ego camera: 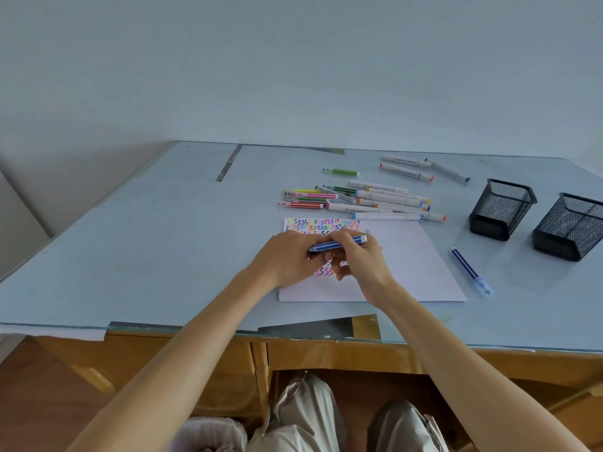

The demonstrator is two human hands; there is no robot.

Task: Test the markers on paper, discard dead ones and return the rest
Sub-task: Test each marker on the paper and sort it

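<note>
A blue striped marker (336, 244) lies level above the white paper (408, 265), gripped at its left end by my left hand (287, 259) and at its right end by my right hand (362, 259). Colourful zigzag test marks cover the paper's top left. A pile of thin striped markers (306, 199) and thick white markers (391, 203) lies behind the paper. A green marker (342, 172) lies apart further back. Three white markers (408, 168) rest near the far edge. A dark blue marker (470, 270) lies right of the paper.
Two black mesh pen holders (501, 208) (569, 226) stand at the right of the glass-topped desk (163, 239). A bin with a white liner (208, 433) sits on the floor beside my knees. The wall rises just behind the desk.
</note>
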